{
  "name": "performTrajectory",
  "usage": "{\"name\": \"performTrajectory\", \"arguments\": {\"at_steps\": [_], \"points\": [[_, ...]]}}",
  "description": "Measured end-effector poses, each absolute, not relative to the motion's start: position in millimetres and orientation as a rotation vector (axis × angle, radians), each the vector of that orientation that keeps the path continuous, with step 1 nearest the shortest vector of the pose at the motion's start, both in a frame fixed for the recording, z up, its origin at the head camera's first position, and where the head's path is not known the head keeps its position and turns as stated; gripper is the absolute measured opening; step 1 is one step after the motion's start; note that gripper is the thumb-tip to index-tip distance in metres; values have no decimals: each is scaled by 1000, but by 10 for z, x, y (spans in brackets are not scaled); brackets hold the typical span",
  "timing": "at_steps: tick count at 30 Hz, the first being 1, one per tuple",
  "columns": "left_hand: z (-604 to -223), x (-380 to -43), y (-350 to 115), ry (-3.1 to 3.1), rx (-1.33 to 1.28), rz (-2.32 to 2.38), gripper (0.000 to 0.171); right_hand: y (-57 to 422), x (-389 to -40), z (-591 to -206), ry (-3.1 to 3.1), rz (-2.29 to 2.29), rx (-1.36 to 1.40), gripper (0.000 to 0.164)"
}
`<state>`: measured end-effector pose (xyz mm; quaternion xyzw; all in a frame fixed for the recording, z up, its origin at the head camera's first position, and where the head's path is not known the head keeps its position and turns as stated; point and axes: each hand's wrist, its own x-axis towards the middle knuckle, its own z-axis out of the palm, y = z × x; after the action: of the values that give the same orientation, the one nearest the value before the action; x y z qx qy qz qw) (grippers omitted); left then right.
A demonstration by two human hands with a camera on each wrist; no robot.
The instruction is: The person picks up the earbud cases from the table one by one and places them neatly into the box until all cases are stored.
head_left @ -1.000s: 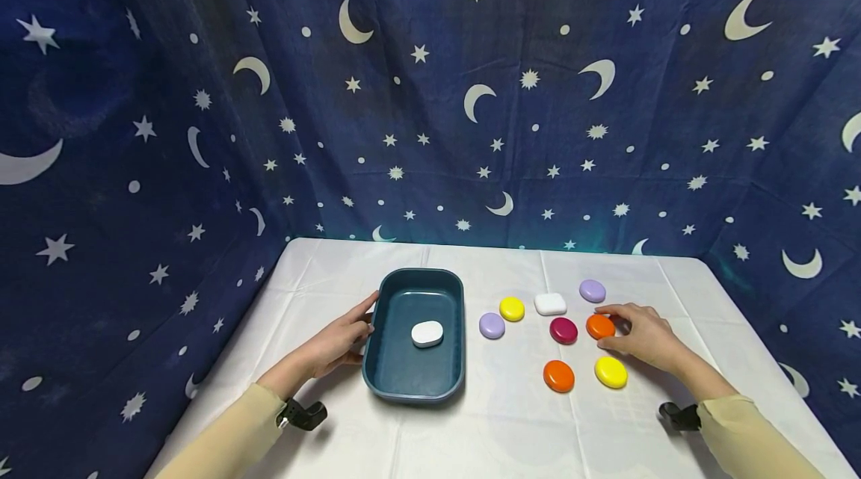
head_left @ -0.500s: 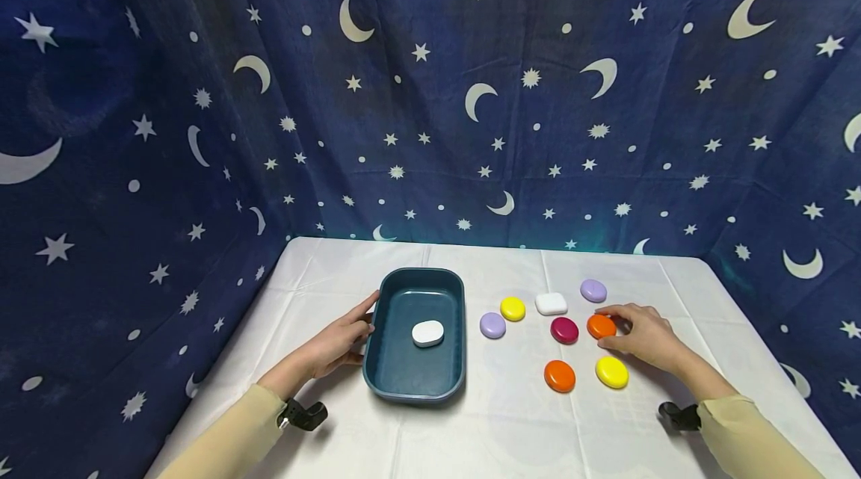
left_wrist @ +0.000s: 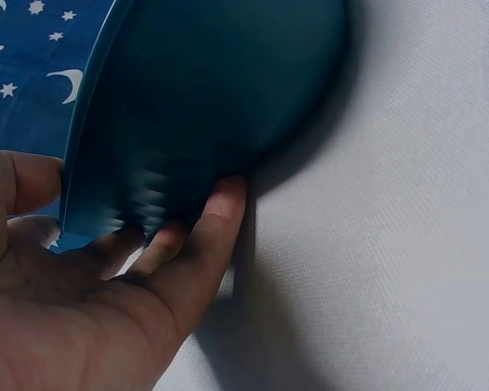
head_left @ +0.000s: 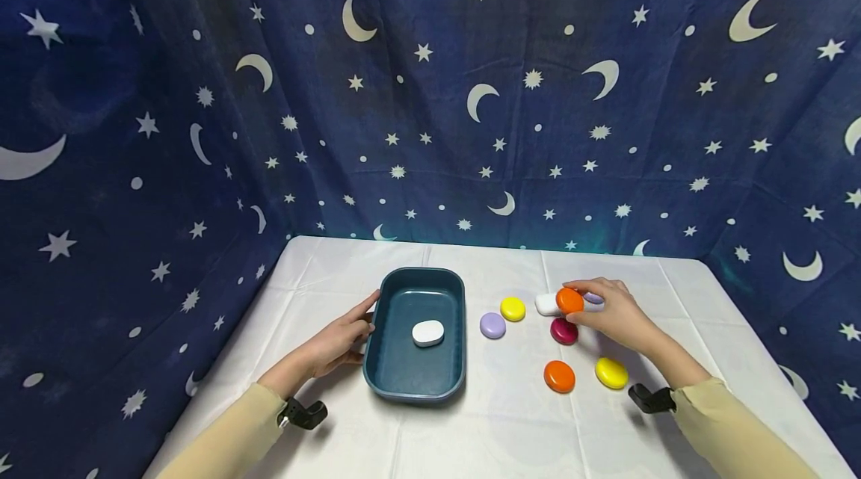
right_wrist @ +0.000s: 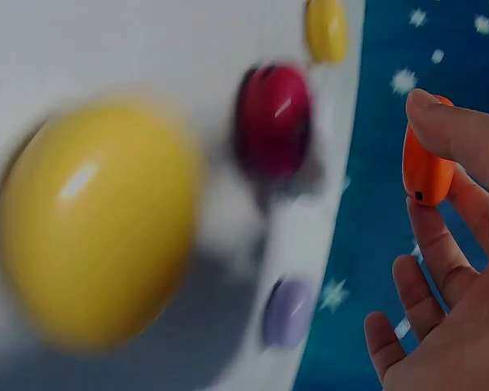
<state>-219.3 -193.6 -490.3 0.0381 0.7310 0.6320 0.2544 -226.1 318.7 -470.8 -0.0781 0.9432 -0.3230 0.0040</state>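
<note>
My right hand pinches a glossy orange rounded disc between thumb and fingers, raised off the table. A small dark square mark shows on the edge of this orange disc in the right wrist view. Behind it, a white rounded block and a lilac disc are partly hidden. A crimson disc lies just below it. My left hand rests its fingers against the left outer wall of a dark teal rectangular tray. Inside the tray lies one white rounded block.
Between tray and right hand lie a yellow disc and a lilac disc. Nearer the front are another orange disc and a yellow disc. A white cloth covers the table; a starry blue curtain stands behind.
My right hand has taken hold of the orange disc, lifted it off the table and carried it left and slightly away. The left hand and the tray stay in place.
</note>
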Motion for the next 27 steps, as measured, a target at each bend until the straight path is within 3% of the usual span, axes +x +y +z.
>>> {"name": "performTrajectory", "arguments": {"at_steps": [11, 27], "points": [[-4899, -2205, -1941, 1985, 101, 1719, 72, 2298, -2423, -4407, 2883, -1094, -468, 55], [-4919, -2211, -1952, 1963, 100, 1729, 72, 1165, -2580, -4283, 2782, -976, -887, 54]]}}
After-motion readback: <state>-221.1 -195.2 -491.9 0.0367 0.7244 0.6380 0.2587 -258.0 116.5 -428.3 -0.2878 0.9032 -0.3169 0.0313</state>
